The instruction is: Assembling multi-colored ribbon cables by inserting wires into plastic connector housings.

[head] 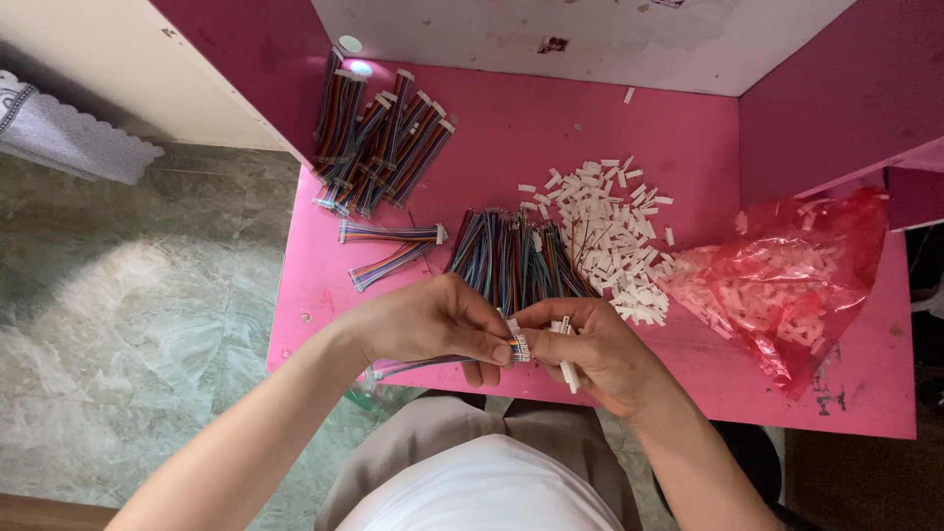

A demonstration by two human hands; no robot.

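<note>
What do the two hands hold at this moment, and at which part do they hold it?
The left hand pinches a multicoloured ribbon cable near its end. The right hand holds a small white connector at that end.

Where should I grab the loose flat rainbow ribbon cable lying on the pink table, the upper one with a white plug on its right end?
Grip the flat rainbow ribbon cable at mid-length, coming from above and pinching its two long edges. It lies flat and nearly level on the pink table, apart from the bundles, and the white plug at its right end looks too small to pinch.
</note>
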